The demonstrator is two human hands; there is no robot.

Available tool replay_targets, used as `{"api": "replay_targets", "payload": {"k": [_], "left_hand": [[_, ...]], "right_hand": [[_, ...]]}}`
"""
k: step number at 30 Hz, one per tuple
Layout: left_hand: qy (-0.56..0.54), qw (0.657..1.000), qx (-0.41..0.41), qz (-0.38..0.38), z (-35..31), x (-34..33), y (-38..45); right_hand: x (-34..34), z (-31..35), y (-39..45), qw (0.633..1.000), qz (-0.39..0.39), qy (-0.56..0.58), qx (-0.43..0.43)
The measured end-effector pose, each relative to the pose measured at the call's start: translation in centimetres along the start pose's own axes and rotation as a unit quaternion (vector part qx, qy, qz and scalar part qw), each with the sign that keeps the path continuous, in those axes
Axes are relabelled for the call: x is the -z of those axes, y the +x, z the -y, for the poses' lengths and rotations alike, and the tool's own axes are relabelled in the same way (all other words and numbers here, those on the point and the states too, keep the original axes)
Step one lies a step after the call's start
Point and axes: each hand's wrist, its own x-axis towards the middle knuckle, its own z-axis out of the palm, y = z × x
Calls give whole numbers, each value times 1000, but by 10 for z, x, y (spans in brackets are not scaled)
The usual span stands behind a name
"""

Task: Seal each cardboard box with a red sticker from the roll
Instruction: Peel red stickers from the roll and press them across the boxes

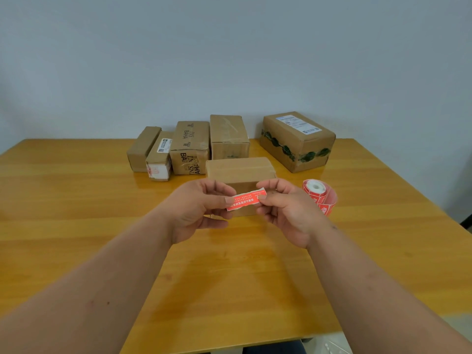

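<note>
A red sticker (245, 200) with white print stretches between my two hands, above the table. My left hand (199, 208) pinches its left end and my right hand (286, 208) pinches its right end. Just behind the sticker a plain cardboard box (238, 169) lies on the table, its near side partly hidden by my fingers. The roll of red stickers (319, 196) stands to the right of my right hand, a loose strip hanging from it.
Several more cardboard boxes stand in a row at the back: two narrow ones (150, 152), a printed one (190, 146), a tall plain one (228, 135) and a large one with green tape (297, 141). The wooden table (76, 200) ends at a wall behind.
</note>
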Motion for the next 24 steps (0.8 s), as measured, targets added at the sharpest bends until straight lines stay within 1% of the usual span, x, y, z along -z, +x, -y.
{"api": "replay_targets", "payload": {"k": [3, 6, 14, 18, 20, 22, 24], "left_hand": [[-21, 999, 10, 28, 0, 3, -3], [-17, 999, 8, 34, 2, 3, -4], [-14, 1000, -13, 10, 6, 0, -4], [13, 1000, 4, 8, 7, 2, -6], [16, 1000, 16, 7, 5, 2, -6], [15, 1000, 21, -1, 3, -1, -7], [59, 998, 10, -17, 2, -6, -5]], "right_hand": [[-1, -1, 0, 1000, -13, 5, 1], [-2, -2, -1, 1000, -24, 4, 5], [-4, -5, -3, 999, -42, -17, 5], [-1, -4, -3, 998, -38, -37, 21], [0, -2, -4, 996, -21, -81, 39], [-1, 3, -5, 990, 17, -127, 55], [-2, 7, -7, 981, 57, -171, 65]]}}
